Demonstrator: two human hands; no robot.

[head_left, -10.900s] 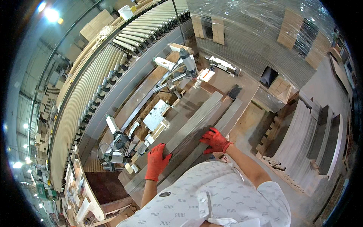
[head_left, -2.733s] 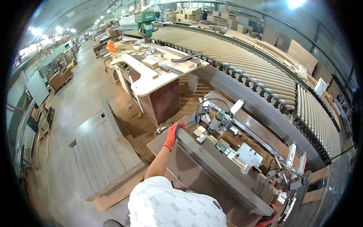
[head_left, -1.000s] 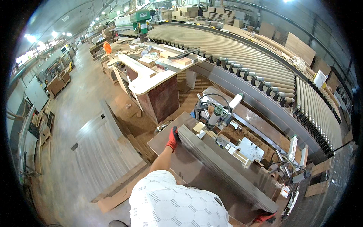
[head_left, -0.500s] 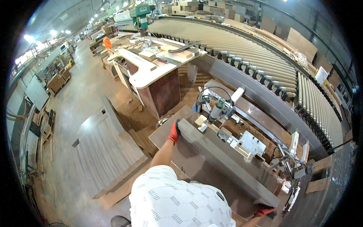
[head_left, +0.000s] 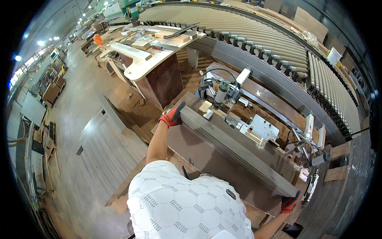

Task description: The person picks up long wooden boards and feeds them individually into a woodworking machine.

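A stack of long grey boards point(head_left: 234, 148) lies slantwise on the brown worktop point(head_left: 185, 145) in front of me, on edge or as a thick pile; I cannot tell which. At its far left end my left hand point(head_left: 172, 116), in a red glove with dark fingertips, is closed on the boards' end. My right hand point(head_left: 289, 202), gloved alike, grips the near right end, its fingers partly hidden by the boards. Just beyond the stack stands a drilling unit with a green-and-grey motor point(head_left: 221, 95), beside small wooden blocks point(head_left: 205, 106) and a pale metal plate point(head_left: 264, 130).
Grey panels point(head_left: 111, 149) lie in a pile at the left. A cluttered wooden table point(head_left: 137, 73) stands beyond them, and a long roller conveyor point(head_left: 254, 44) runs across the back. A second machine head point(head_left: 318, 159) sits at the right, next to a film-wrapped stack point(head_left: 338, 199).
The view has tilted down and shifted, so the surroundings appear higher in the picture. Both hands stay at the ends of the board stack; more of the right forearm shows.
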